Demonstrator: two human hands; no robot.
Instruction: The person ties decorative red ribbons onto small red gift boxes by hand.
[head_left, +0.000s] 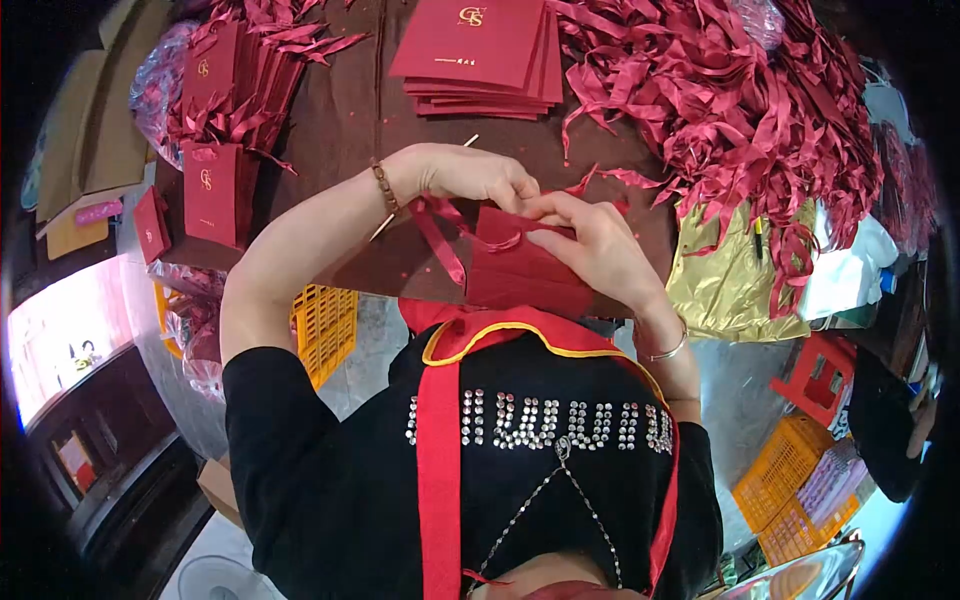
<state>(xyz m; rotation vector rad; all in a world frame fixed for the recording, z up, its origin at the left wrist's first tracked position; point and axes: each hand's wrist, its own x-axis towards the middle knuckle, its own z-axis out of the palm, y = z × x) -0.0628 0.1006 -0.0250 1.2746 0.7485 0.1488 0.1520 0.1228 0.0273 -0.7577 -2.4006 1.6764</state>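
A dark red paper gift bag (525, 275) lies at the table's front edge, close to my chest. My left hand (478, 180) is closed at the bag's top edge, its fingertips pinched together against a red ribbon (440, 240) that hangs in a loop beside the bag. Thumb and fingers of my right hand (600, 245) press together over the bag's upper right part, meeting the left fingertips. A thin pale stick (381, 228) passes under my left wrist, its two ends showing. The fingertips hide the spot where ribbon and bag meet.
Flat red bags (475, 45) are stacked ahead. A large heap of red ribbons (720, 110) lies at right, above a gold plastic bag (735, 275) with a pen. Finished-looking bags with ribbons (215, 195) stand at left. Orange crates (325, 330) sit below the table.
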